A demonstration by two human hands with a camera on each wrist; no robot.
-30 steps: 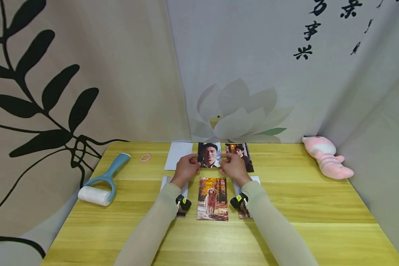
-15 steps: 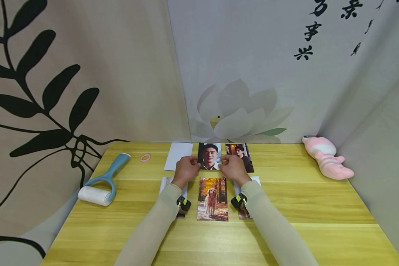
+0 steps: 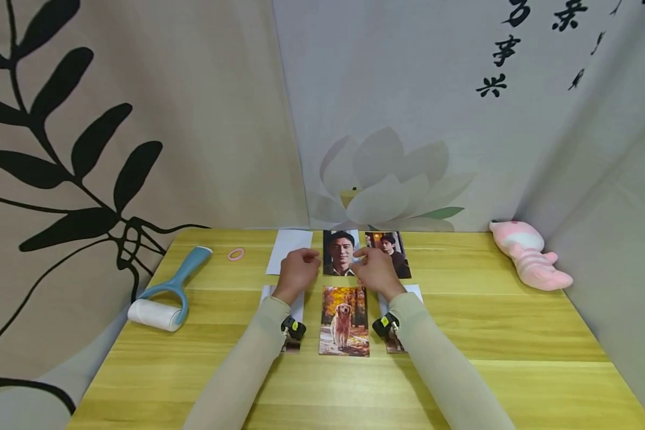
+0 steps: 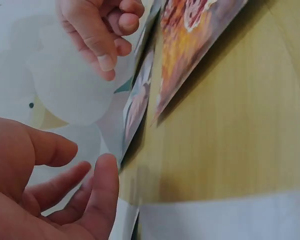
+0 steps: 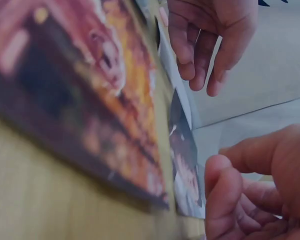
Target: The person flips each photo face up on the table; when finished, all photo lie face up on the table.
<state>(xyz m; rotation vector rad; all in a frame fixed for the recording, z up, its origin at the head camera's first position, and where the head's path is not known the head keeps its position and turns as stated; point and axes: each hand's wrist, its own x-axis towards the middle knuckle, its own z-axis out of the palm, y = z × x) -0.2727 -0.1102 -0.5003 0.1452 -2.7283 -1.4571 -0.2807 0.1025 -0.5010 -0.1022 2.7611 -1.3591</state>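
Observation:
A portrait photo (image 3: 340,252) lies flat in the middle of the back row. My left hand (image 3: 297,275) is just left of it, thumb and fingers apart, a small gap showing between hand and photo. At the photo's right edge is my right hand (image 3: 377,272), fingers loosely bent; the left wrist view shows nothing in its fingers. Below, between my forearms, lies a photo of a dog (image 3: 344,321). Another photo, of a person in dark clothes (image 3: 402,258), is right of the portrait, and a white card (image 3: 286,248) left of it. My wrists partly cover two front-row cards.
A blue-handled lint roller (image 3: 176,289) and a pink ring (image 3: 236,255) are on the left of the wooden table (image 3: 489,334). A pink plush toy (image 3: 529,254) sits at the back right. Printed curtains (image 3: 220,119) hang behind.
The portrait photo has shifted slightly toward me. My left hand has let go of its left edge and drawn a little left; the right hand has stayed nearly in place.

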